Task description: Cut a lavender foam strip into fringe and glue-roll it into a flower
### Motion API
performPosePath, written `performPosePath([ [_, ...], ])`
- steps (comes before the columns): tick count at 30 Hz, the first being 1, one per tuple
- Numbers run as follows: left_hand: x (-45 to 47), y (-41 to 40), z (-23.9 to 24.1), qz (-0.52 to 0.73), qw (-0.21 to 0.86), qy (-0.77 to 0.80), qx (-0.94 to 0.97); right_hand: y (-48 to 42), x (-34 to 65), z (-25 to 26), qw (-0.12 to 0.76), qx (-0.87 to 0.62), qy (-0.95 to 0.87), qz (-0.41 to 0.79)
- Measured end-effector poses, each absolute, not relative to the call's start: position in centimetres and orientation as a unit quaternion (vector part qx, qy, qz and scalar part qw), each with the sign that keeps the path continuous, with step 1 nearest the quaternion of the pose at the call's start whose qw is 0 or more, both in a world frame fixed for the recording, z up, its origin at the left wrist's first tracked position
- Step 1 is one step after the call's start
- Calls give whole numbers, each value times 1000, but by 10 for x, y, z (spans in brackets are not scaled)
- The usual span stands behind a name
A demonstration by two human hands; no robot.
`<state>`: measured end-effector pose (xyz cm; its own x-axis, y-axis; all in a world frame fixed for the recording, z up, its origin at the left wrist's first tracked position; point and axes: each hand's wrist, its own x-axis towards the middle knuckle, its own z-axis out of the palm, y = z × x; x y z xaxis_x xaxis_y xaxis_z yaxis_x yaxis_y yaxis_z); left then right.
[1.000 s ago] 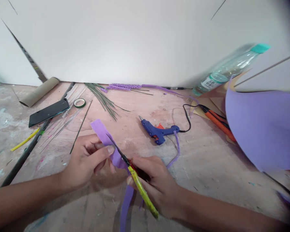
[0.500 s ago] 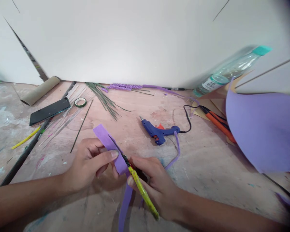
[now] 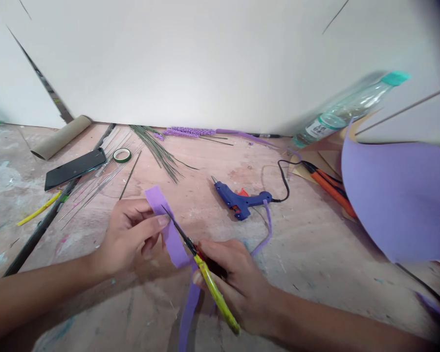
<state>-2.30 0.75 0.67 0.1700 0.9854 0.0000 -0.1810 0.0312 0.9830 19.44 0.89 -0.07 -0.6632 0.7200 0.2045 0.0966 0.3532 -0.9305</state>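
My left hand (image 3: 130, 232) pinches a purple foam strip (image 3: 170, 234) between thumb and fingers, holding its upper end off the table. My right hand (image 3: 234, 283) grips yellow-handled scissors (image 3: 201, 269), whose dark blades lie across the strip just right of my left thumb. The strip's lower end trails down toward me past the scissors. A blue glue gun (image 3: 242, 198) lies just beyond my right hand, with a thin purple strip (image 3: 267, 225) draped over it.
On the wooden table (image 3: 308, 244): a black phone (image 3: 74, 168), green tape roll (image 3: 121, 155), thin wires (image 3: 95, 183), green stems (image 3: 157, 149), a purple flower spike (image 3: 187, 131), a cardboard tube (image 3: 60, 138). Right side: large purple foam sheet (image 3: 399, 195), orange cutter (image 3: 330, 186), tilted water bottle (image 3: 348, 107).
My left hand has shifted the strip slightly left and up, and the scissor blades now sit further along the strip. The right hand has barely moved.
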Motion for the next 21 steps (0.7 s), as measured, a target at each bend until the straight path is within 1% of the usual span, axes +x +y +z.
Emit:
performPosePath([
  [11, -16, 3, 5, 503, 582, 411, 489, 9, 195, -3, 290, -290, -763, 500],
  [21, -19, 1, 2, 466, 606, 421, 489, 9, 193, -2, 291, -289, -756, 510],
])
